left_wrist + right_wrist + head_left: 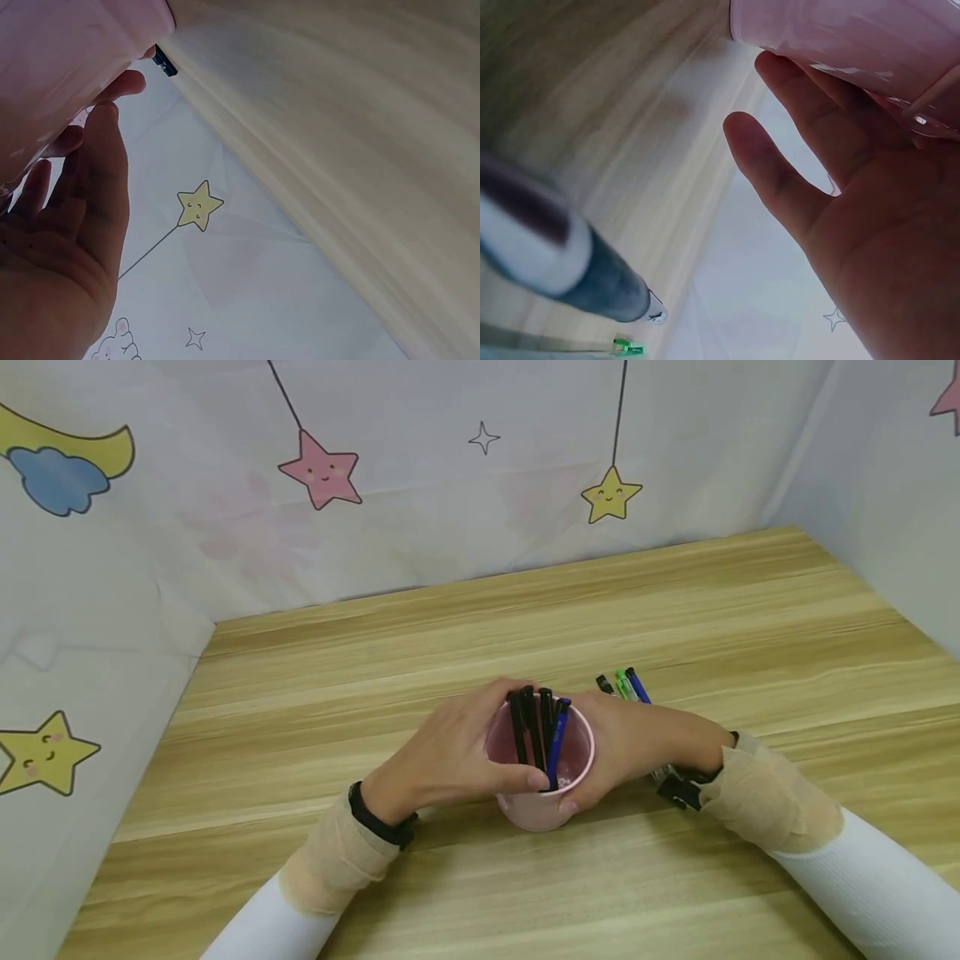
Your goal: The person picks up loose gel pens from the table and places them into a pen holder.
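A pink cup (534, 815) stands between my two hands on the wooden table. Several black pens (529, 720) and a blue pen (557, 742) lean inside it, tops above the rim. My left hand (450, 752) grips the cup's left side, its thumb lying across the front rim by the pens. The right hand (637, 739) holds the opposite side, thumb at the front of the rim. Both wrist views show fingers along the underside of the tilted-looking pink cup wall (75, 60); in the right wrist view, one finger (754, 146) stands away from it.
Beyond my right hand lie more pens: a black-ended one (604, 684), a green one (623, 682) and a blue one (637, 685), partly hidden by the forearm. A white curtain (420, 527) with printed stars borders the wooden table (337, 652) at the back and sides.
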`<state>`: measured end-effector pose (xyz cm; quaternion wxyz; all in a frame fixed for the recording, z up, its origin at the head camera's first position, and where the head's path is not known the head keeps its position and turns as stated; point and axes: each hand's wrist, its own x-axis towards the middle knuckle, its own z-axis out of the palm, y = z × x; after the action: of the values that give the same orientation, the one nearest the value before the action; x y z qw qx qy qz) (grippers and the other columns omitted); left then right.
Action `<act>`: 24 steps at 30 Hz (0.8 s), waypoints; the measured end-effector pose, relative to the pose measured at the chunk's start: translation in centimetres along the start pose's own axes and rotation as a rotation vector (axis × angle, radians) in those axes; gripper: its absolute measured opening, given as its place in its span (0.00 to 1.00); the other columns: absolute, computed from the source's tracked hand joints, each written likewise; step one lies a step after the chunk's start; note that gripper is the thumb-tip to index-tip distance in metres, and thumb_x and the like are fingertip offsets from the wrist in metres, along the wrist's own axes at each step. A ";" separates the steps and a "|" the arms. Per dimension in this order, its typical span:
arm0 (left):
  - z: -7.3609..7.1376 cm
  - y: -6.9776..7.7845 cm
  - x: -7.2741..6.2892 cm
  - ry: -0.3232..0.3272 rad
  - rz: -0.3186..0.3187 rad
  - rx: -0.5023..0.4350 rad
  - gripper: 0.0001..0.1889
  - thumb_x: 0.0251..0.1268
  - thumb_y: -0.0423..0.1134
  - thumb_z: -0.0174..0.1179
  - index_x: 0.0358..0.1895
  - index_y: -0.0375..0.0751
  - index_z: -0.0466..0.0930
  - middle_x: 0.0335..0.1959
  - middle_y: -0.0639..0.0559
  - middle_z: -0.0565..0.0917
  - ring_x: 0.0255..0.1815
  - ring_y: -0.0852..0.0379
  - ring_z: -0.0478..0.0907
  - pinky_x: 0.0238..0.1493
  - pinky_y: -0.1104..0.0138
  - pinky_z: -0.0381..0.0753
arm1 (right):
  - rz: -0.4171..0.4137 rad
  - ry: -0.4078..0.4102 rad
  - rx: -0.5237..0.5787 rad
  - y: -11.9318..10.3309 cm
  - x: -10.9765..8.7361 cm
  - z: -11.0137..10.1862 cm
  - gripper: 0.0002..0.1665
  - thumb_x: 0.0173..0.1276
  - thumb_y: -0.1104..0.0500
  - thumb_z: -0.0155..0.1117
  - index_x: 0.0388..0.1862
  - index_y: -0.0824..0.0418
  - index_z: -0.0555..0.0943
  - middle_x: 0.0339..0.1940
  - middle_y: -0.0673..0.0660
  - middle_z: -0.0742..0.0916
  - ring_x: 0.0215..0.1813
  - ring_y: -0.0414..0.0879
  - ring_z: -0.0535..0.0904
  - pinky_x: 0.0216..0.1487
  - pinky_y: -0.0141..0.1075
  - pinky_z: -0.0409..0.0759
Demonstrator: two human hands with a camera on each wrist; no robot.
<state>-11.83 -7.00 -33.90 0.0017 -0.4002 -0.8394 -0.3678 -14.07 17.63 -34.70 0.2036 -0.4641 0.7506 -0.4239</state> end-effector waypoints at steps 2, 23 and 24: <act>0.0 -0.1 0.0 -0.016 0.004 -0.026 0.53 0.46 0.86 0.53 0.67 0.47 0.71 0.55 0.59 0.80 0.52 0.62 0.78 0.53 0.63 0.78 | 0.004 0.003 -0.036 -0.1 -0.1 -0.1 0.46 0.48 0.42 0.85 0.63 0.52 0.73 0.53 0.45 0.83 0.53 0.43 0.81 0.55 0.41 0.80; 0.1 0.9 -0.6 -0.050 -0.107 0.038 0.47 0.33 0.67 0.79 0.62 0.58 0.71 0.43 0.67 0.81 0.41 0.66 0.81 0.40 0.68 0.80 | 0.059 0.005 -0.171 -0.6 -0.5 -0.6 0.41 0.46 0.34 0.82 0.57 0.47 0.78 0.48 0.39 0.85 0.49 0.37 0.82 0.52 0.38 0.81; 0.1 0.9 -0.5 -0.050 -0.107 0.039 0.46 0.33 0.67 0.80 0.62 0.58 0.71 0.42 0.67 0.81 0.40 0.66 0.81 0.40 0.68 0.80 | 0.076 0.006 -0.183 -0.9 -0.6 -0.7 0.42 0.46 0.33 0.82 0.57 0.46 0.78 0.47 0.39 0.85 0.48 0.37 0.82 0.51 0.38 0.81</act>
<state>-10.83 -6.93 -33.53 -0.0314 -0.3637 -0.8663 -0.3408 -13.81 18.24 -33.65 0.1743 -0.4507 0.8038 -0.3470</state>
